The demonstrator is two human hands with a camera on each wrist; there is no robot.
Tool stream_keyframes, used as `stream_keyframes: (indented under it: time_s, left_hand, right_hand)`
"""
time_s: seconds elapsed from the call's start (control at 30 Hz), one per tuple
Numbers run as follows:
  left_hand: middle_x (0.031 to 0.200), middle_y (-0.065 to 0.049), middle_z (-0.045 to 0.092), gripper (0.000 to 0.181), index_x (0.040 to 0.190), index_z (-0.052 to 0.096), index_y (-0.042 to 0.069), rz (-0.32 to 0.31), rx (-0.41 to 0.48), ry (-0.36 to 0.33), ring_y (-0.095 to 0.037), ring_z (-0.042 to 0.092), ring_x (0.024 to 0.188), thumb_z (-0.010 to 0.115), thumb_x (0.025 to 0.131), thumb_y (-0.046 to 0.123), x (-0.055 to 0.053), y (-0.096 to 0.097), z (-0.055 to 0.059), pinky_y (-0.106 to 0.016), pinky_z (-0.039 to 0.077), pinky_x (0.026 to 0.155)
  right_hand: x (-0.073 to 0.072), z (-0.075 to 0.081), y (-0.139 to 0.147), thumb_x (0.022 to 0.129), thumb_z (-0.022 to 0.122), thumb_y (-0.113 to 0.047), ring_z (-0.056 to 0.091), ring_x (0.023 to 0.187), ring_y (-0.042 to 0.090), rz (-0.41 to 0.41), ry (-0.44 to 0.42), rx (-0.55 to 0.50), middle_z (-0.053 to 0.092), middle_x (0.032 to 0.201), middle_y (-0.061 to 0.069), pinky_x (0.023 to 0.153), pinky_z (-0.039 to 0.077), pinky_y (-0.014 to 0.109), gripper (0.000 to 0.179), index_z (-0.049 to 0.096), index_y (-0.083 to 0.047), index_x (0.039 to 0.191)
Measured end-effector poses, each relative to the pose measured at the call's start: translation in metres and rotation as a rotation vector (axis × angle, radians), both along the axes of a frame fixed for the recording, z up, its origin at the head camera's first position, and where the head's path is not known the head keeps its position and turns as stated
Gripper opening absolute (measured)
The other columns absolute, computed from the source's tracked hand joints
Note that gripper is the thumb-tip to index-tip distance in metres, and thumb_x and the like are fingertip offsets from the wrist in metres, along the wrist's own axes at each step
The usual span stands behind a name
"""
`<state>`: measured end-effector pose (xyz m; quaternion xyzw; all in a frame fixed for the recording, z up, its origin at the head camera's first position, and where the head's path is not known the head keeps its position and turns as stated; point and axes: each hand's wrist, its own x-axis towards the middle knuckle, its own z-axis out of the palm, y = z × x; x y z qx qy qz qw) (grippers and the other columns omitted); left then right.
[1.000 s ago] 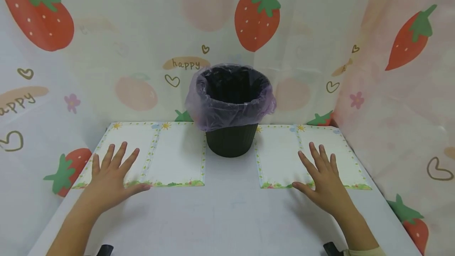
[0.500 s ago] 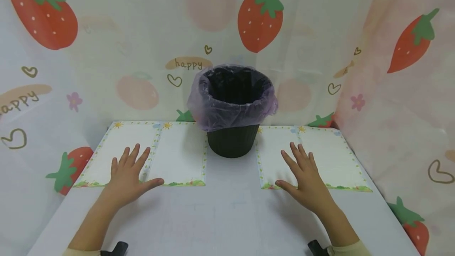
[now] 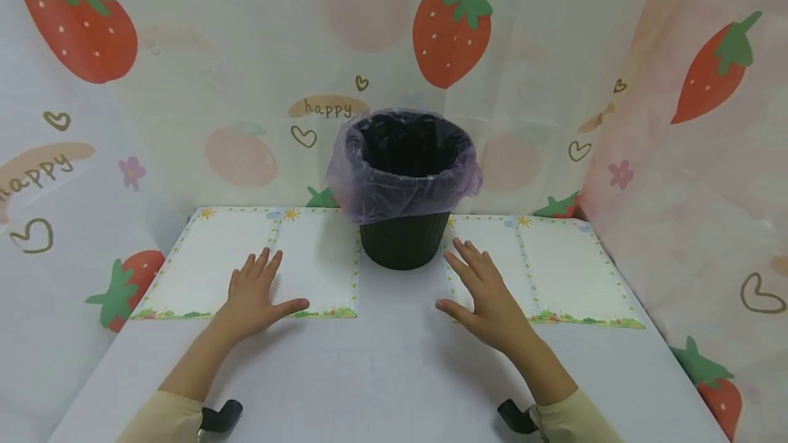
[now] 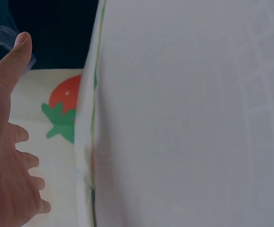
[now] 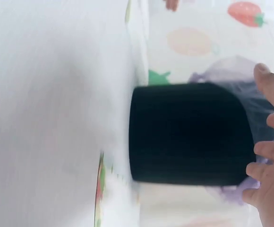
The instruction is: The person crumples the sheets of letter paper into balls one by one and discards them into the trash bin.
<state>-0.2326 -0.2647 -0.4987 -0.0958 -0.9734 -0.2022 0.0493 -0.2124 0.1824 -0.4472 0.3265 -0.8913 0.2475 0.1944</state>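
Note:
A dark trash bin [image 3: 403,241] stands upright at the back middle of the white table, lined with a translucent purple bag [image 3: 400,197] folded over its rim. My left hand [image 3: 252,299] hovers over the left part of the table, fingers spread and thumb pointing toward the bin, holding nothing. Over the right side, nearer the bin, my right hand [image 3: 489,303] also has its fingers spread and holds nothing. Neither hand touches the bin in the head view. In the right wrist view the bin [image 5: 189,135] lies beyond the fingers.
White bordered sheets lie flat on both sides of the bin, a left one [image 3: 314,279] and a right one [image 3: 579,272]. Strawberry-printed cloth [image 3: 246,53] rises behind and at both sides. A black device [image 3: 221,417] sits at the left wrist, another black device [image 3: 516,417] at the right.
Both hands have moved inward, the left one to the right and the right one to the left, coming closer to the bin. The bin has stayed in place.

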Motion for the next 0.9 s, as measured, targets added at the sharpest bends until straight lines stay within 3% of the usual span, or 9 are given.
stream_keyframes:
  time_s: [0.27, 0.47, 0.77, 0.9]
  left_hand:
    - [0.166, -0.032, 0.015, 0.122, 0.16, 0.02, -0.006, -0.042, 0.066, -0.05, -0.058, 0.01, 0.15, 0.074, 0.08, 0.07, -0.019, 0.007, -0.015, -0.074, 0.013, 0.118]
    - [0.164, -0.036, 0.012, 0.124, 0.157, 0.016, -0.013, -0.076, 0.092, -0.122, -0.058, 0.006, 0.151, 0.075, 0.082, 0.066, -0.033, 0.009, -0.024, -0.072, 0.009, 0.12]
    - [0.164, -0.036, 0.014, 0.129, 0.157, 0.013, -0.015, -0.073, 0.052, -0.213, -0.055, 0.007, 0.152, 0.078, 0.079, 0.066, -0.039, 0.011, -0.029, -0.066, 0.011, 0.123]
    - [0.163, -0.036, 0.017, 0.128, 0.156, 0.015, -0.015, -0.076, 0.021, -0.217, -0.055, 0.009, 0.151, 0.076, 0.08, 0.067, -0.039, 0.013, -0.03, -0.068, 0.012, 0.122]
  right_hand:
    - [-0.009, -0.001, -0.032, 0.09, 0.08, -0.037, 0.026, 0.155, 0.031, 0.093, -0.013, -0.013, 0.031, 0.167, 0.006, 0.125, 0.02, 0.057, 0.084, 0.037, -0.016, 0.159]
    - [-0.017, -0.004, -0.053, 0.093, 0.076, -0.039, 0.024, 0.156, 0.029, 0.135, -0.097, -0.031, 0.028, 0.168, 0.001, 0.127, 0.019, 0.055, 0.082, 0.035, -0.019, 0.16]
    - [-0.026, -0.005, -0.083, 0.094, 0.074, -0.04, 0.028, 0.155, 0.028, 0.187, -0.189, -0.062, 0.032, 0.167, 0.002, 0.126, 0.022, 0.052, 0.077, 0.038, -0.019, 0.159]
    - [-0.031, -0.005, -0.094, 0.095, 0.072, -0.043, 0.029, 0.154, 0.025, 0.193, -0.229, -0.045, 0.032, 0.167, -0.001, 0.127, 0.023, 0.049, 0.076, 0.038, -0.02, 0.159]
